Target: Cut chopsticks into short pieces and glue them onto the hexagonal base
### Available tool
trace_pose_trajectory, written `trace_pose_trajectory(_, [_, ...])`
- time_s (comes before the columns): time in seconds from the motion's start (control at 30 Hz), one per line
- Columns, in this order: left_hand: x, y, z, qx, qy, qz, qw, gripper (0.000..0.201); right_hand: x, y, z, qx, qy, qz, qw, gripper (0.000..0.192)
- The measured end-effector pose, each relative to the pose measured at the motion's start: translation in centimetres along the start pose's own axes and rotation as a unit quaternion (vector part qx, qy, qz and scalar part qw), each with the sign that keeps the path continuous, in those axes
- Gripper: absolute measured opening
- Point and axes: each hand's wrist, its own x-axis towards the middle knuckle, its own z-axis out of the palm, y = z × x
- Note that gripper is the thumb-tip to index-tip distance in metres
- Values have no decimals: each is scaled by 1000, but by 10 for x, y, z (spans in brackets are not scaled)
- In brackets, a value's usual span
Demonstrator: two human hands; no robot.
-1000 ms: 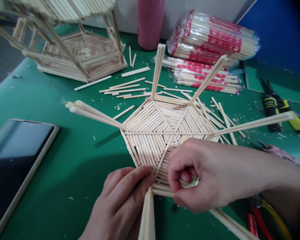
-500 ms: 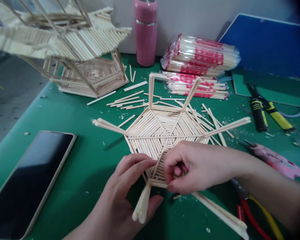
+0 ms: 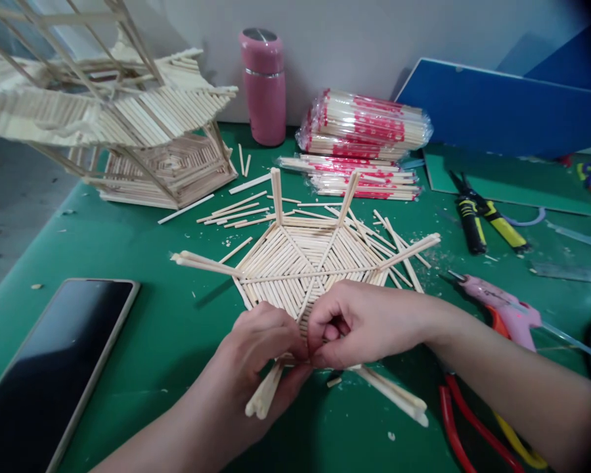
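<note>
A hexagonal base made of thin wooden sticks (image 3: 285,276) lies on the green table, with a slanting stick post at each corner. At its near edge, my left hand (image 3: 263,348) curls around the front left post (image 3: 264,394), thumb and forefinger pinched on a wooden stick at the rim. Right beside those fingertips, my right hand (image 3: 357,325) is closed in a pinch on the same edge. The fingers hide most of that stick. The front right post (image 3: 394,394) slants out below my right wrist.
A larger stick pavilion (image 3: 167,164) stands back left, near a pink bottle (image 3: 264,92) and wrapped chopstick packs (image 3: 364,131). A phone (image 3: 59,368) lies left. Yellow-black pliers (image 3: 473,223), a pink glue gun (image 3: 497,302) and red-handled pliers (image 3: 453,420) lie right. Loose sticks (image 3: 236,213) surround the base.
My left fingers have moved from above the base to the near rim and closed beside my right fingertips. The camera view has shifted, so most things appear further left.
</note>
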Motion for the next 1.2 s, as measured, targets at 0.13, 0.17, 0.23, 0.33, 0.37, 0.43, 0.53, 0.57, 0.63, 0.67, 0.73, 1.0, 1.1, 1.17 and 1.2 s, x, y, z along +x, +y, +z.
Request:
trace_pose_trajectory(0.13, [0, -1, -2, -7, -28, -13, 1000, 12, -16, -1, 1, -4, 131, -5, 991, 14])
trace_pose_trajectory(0.17, [0, -1, -2, -11, -27, -10, 1000, 12, -23, 1, 4, -10, 183, -7, 983, 15])
trace_pose_trajectory(0.23, [-1, -3, -1, -18, -20, -2, 1000, 12, -40, 6, 14, -35, 285, 1, 958, 19])
trace_pose_trajectory(0.33, [-2, -4, 2, -23, -7, 4, 1000, 12, -64, 18, 40, -92, 362, 11, 927, 30])
trace_pose_trajectory(0.37, [-3, -4, 2, -24, -7, 5, 1000, 12, -69, 22, 50, -102, 368, 13, 924, 33])
trace_pose_trajectory(0.43, [-3, -3, 2, -27, -9, 4, 1000, 12, -73, 27, 68, -108, 397, 16, 911, 39])
trace_pose_trajectory(0.53, [-3, -2, 1, -26, -14, 5, 1000, 13, -66, 31, 88, -129, 464, -17, 876, 34])
trace_pose_trajectory(0.57, [-2, -2, 0, -25, -16, 5, 1000, 14, -61, 32, 91, -140, 486, -31, 862, 29])
trace_pose_trajectory(0.63, [-2, -3, 0, -21, -19, 1, 1000, 15, -53, 32, 95, -164, 522, -52, 835, 23])
trace_pose_trajectory(0.67, [-2, -3, 0, -20, -20, 2, 1000, 16, -50, 32, 97, -175, 535, -57, 824, 21])
trace_pose_trajectory(0.73, [-2, -5, 0, -20, -21, 6, 1000, 15, -47, 33, 98, -194, 547, -66, 812, 19])
trace_pose_trajectory(1.0, [-2, -7, 0, -34, -39, -1, 999, 13, -48, 37, 102, -228, 552, -84, 798, 18])
trace_pose_trajectory(1.1, [-1, -7, -1, -39, -53, -2, 998, 14, -45, 33, 101, -227, 567, -87, 787, 19])
trace_pose_trajectory(1.17, [-1, -6, -2, -36, -58, -2, 998, 14, -43, 32, 100, -224, 560, -90, 792, 20])
trace_pose_trajectory(1.2, [-1, -6, -2, -34, -61, -1, 998, 15, -43, 32, 100, -220, 560, -91, 794, 20])
